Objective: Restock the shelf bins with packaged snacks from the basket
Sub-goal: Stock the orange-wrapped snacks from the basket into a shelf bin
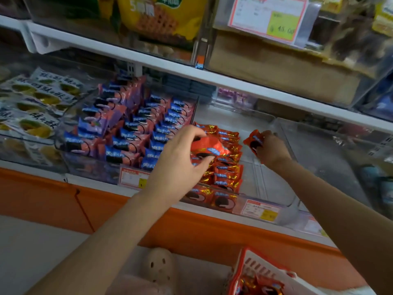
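My left hand (182,154) grips a red snack packet (209,148) over the left column of red packets (225,175) in a clear shelf bin (265,184). My right hand (271,149) holds a second red packet (253,140) above the bare right half of that same bin. A red and white basket (255,267) with more red packets (261,286) stands on the floor at the bottom right.
To the left is a bin of blue and purple packets (127,124), then a bin of yellow pastry packs (32,107). An upper shelf edge (191,71) overhangs the bins. Another clear bin (323,158) lies to the right. An orange shelf base (191,226) runs below.
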